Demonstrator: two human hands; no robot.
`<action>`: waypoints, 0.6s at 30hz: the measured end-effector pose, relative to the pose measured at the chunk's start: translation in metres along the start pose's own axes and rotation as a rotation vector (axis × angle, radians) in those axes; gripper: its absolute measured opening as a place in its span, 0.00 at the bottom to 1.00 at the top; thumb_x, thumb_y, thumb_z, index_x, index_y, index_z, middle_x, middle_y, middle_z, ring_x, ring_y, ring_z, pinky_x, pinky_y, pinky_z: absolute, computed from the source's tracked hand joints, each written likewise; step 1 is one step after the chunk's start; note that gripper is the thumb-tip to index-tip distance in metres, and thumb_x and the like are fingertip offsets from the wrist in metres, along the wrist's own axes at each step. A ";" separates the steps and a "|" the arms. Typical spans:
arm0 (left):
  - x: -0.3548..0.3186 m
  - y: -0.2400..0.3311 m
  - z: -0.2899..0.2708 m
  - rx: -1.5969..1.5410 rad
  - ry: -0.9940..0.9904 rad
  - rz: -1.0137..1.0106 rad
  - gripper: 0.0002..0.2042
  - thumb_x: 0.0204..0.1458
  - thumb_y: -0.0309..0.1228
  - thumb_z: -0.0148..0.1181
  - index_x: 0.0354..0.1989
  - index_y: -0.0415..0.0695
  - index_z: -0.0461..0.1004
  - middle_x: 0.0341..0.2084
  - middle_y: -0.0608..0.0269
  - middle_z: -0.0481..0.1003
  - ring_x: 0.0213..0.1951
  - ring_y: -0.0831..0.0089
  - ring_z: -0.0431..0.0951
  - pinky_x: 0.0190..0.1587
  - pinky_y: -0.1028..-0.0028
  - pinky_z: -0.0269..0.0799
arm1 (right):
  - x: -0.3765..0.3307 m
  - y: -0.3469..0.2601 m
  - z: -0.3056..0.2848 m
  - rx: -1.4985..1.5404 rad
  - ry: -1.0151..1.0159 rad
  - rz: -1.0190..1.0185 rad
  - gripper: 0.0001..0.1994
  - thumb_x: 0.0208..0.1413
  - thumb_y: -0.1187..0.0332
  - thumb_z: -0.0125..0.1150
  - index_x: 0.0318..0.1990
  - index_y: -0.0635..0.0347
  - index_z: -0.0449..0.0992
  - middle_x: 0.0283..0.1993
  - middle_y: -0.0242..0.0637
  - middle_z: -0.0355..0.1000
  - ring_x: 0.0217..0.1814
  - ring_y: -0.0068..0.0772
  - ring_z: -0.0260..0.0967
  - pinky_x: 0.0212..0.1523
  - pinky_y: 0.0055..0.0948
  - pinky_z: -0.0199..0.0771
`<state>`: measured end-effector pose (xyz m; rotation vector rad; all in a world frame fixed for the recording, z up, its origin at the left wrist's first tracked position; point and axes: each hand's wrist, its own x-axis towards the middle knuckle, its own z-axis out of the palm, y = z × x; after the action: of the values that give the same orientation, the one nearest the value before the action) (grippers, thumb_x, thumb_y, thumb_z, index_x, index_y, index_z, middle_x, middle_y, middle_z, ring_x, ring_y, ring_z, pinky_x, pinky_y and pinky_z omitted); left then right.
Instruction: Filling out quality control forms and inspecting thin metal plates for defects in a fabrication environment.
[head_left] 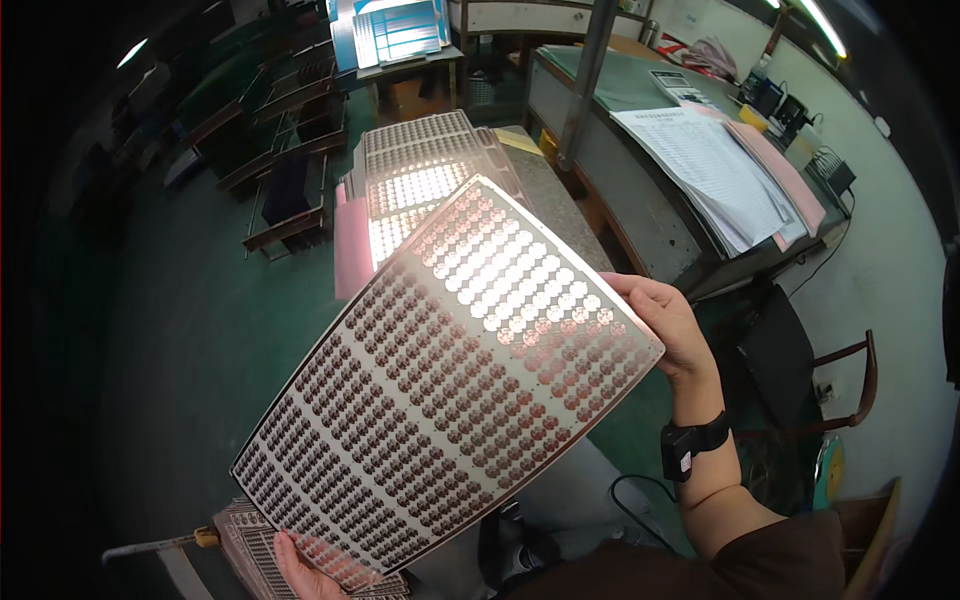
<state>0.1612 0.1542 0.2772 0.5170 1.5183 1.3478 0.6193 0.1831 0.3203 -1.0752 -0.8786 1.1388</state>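
Lower stack beside left hand, whose fingers clamp near end of patterned sheet. Second stack ahead of fingers, partly blocked by sheet. Sheet raised between hands, not yet set down; which stack is finished, cannot tell. Right hand: fingers clamped on sheet's right edge. Beyond them, papers on surface; chair right of fingers.

My feed crops the bare left hand at seven o'clock; the silvery, circle-patterned rectangular panel hides part of the bare right hand at three.
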 end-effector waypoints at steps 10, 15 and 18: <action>0.004 0.021 -0.006 0.316 0.097 0.540 0.21 0.57 0.34 0.44 0.55 0.32 0.58 0.54 0.46 0.60 0.54 0.57 0.62 0.55 0.61 0.59 | 0.002 -0.003 -0.004 -0.210 0.038 -0.003 0.10 0.53 0.70 0.57 0.41 0.65 0.72 0.35 0.28 0.71 0.35 0.15 0.65 0.38 0.16 0.64; 0.055 0.013 -0.038 -0.227 0.050 0.507 0.23 0.54 0.41 0.48 0.53 0.36 0.63 0.45 0.54 0.67 0.47 0.69 0.69 0.51 0.71 0.67 | 0.019 0.027 0.000 0.024 0.031 -0.268 0.05 0.52 0.74 0.56 0.36 0.58 0.69 0.57 0.42 0.59 0.56 0.30 0.59 0.57 0.29 0.54; 0.110 -0.013 -0.087 0.098 0.296 0.839 0.20 0.55 0.36 0.46 0.52 0.35 0.63 0.44 0.56 0.69 0.45 0.70 0.71 0.45 0.71 0.70 | 0.023 0.038 -0.009 0.213 -0.187 -0.273 0.09 0.49 0.75 0.59 0.37 0.58 0.67 0.66 0.44 0.45 0.63 0.37 0.53 0.60 0.34 0.59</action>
<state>0.0444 0.1987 0.2125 1.1404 1.6820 2.0569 0.6227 0.2064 0.2811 -0.6600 -0.9922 1.0857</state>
